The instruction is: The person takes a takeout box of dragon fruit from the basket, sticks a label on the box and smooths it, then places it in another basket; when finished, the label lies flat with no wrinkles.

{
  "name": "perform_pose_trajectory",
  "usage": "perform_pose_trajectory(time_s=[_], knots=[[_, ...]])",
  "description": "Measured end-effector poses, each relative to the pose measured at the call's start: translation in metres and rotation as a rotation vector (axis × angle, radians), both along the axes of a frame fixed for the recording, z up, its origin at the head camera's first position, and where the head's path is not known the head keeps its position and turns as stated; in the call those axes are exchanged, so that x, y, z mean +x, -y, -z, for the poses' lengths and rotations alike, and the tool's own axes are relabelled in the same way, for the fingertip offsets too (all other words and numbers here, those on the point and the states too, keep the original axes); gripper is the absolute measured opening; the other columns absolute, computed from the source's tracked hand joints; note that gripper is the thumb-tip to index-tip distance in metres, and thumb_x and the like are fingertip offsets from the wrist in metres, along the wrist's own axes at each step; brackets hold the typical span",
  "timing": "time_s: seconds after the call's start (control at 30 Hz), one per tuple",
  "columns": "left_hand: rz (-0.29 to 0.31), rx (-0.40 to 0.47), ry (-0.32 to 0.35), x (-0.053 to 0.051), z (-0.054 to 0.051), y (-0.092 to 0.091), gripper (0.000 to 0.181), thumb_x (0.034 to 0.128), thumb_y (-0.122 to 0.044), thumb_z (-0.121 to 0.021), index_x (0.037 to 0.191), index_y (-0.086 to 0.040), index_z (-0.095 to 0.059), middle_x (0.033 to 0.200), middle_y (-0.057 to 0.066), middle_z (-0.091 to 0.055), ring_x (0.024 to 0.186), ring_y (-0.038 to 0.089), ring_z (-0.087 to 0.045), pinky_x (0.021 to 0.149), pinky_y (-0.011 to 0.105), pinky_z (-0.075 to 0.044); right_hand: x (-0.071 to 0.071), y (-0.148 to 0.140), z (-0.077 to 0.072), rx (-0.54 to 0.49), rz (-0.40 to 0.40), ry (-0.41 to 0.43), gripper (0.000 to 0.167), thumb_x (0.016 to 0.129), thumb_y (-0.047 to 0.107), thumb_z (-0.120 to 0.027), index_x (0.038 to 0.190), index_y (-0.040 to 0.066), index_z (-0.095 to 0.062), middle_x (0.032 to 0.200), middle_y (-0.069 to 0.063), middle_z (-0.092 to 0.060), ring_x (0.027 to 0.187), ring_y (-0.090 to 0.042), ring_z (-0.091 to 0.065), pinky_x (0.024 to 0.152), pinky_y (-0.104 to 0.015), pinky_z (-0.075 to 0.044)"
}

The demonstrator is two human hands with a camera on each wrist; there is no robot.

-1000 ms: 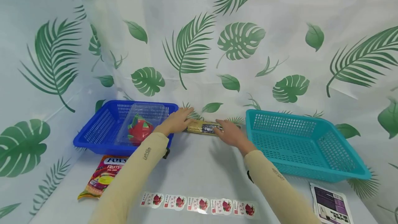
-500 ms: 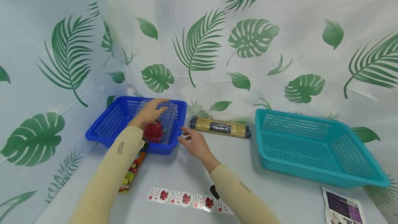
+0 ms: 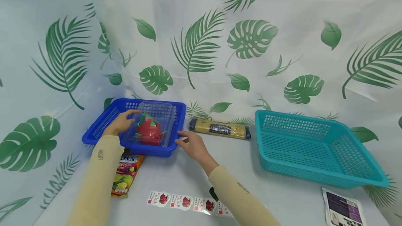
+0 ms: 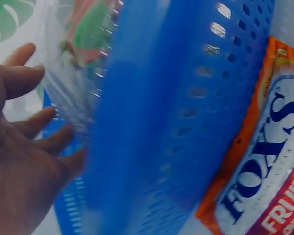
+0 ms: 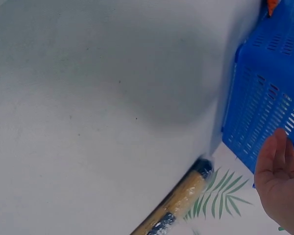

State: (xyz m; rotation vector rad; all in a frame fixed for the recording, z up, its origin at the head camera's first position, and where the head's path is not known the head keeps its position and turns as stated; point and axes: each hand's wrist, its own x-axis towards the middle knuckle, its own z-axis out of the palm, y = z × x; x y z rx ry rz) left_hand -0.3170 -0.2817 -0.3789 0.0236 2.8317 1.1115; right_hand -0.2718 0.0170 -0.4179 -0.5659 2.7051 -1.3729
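Note:
A clear plastic box (image 3: 172,114) with a red and green dragon fruit (image 3: 147,129) in it sits in the blue basket (image 3: 102,123). At the box's left side is my left hand (image 3: 120,123), its fingers spread over the basket. The left wrist view shows that hand (image 4: 29,147) with fingertips close to the clear box (image 4: 68,73); whether they touch it I cannot tell. My right hand (image 3: 194,146) is by the basket's right rim, fingers loosely bent. In the right wrist view the hand (image 5: 281,183) has its fingertips at the basket's edge, with nothing visible in them.
A yellow pasta packet (image 3: 220,128) lies along the back wall. To the right stands a teal basket (image 3: 295,149), with a purple and white packet (image 3: 343,208) in front. A Fox's candy bag (image 3: 125,177) lies before the blue basket, near a dragon-fruit sticker strip (image 3: 185,202).
Both hands have left the pasta packet and moved left to the blue basket. The left hand has passed over the clear box to its left side. The right hand stays by the right rim.

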Motion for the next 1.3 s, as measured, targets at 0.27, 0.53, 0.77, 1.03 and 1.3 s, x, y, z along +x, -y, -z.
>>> perform_pose_trajectory(time_s=[0.27, 0.53, 0.77, 1.03, 1.3], knots=[[0.0, 0.093, 0.068, -0.002, 0.015, -0.003, 0.043, 0.1051, -0.012, -0.037, 0.148, -0.012, -0.041, 0.147, 0.03, -0.034, 0.105, 0.043, -0.051, 0.087, 0.055, -0.046, 0.0, 0.001, 0.0, -0.011, 0.014, -0.018, 0.041, 0.097, 0.024, -0.064, 0.134, 0.009, -0.059, 0.126, -0.01, -0.061, 0.102, -0.023, -0.064, 0.079, -0.033, -0.055], [0.083, 0.2, 0.118, 0.004, 0.022, 0.003, 0.049, 0.1062, -0.027, -0.043, 0.153, -0.017, -0.033, 0.147, 0.028, -0.036, 0.129, 0.047, -0.041, 0.102, 0.061, -0.037, -0.002, 0.0, 0.001, -0.021, 0.008, -0.034, 0.04, 0.096, 0.021, -0.065, 0.133, 0.007, -0.061, 0.125, -0.011, -0.062, 0.098, -0.023, -0.064, 0.079, -0.032, -0.054], [0.121, 0.183, 0.213, 0.003, 0.016, 0.008, 0.064, 0.1019, -0.038, -0.051, 0.156, -0.018, -0.023, 0.154, 0.028, -0.023, 0.134, 0.053, -0.032, 0.103, 0.065, -0.032, -0.001, 0.003, 0.002, -0.012, 0.01, -0.011, 0.04, 0.097, 0.024, -0.064, 0.134, 0.009, -0.06, 0.127, -0.009, -0.061, 0.099, -0.021, -0.063, 0.077, -0.03, -0.054], [0.101, 0.153, 0.172, 0.002, 0.02, 0.009, 0.068, 0.0974, -0.041, -0.059, 0.154, -0.018, -0.028, 0.145, 0.03, -0.034, 0.125, 0.049, -0.041, 0.095, 0.061, -0.043, 0.0, 0.003, 0.004, -0.012, 0.014, -0.017, 0.04, 0.097, 0.022, -0.063, 0.135, 0.01, -0.059, 0.128, -0.009, -0.061, 0.099, -0.021, -0.063, 0.079, -0.031, -0.053], [0.111, 0.191, 0.081, 0.0, 0.028, 0.013, 0.063, 0.098, -0.037, -0.06, 0.15, -0.015, -0.033, 0.108, 0.021, -0.047, 0.079, 0.028, -0.049, 0.068, 0.035, -0.046, 0.001, 0.002, 0.004, -0.017, 0.014, 0.003, 0.041, 0.098, 0.025, -0.062, 0.136, 0.011, -0.058, 0.127, -0.008, -0.06, 0.099, -0.02, -0.061, 0.08, -0.031, -0.053]])
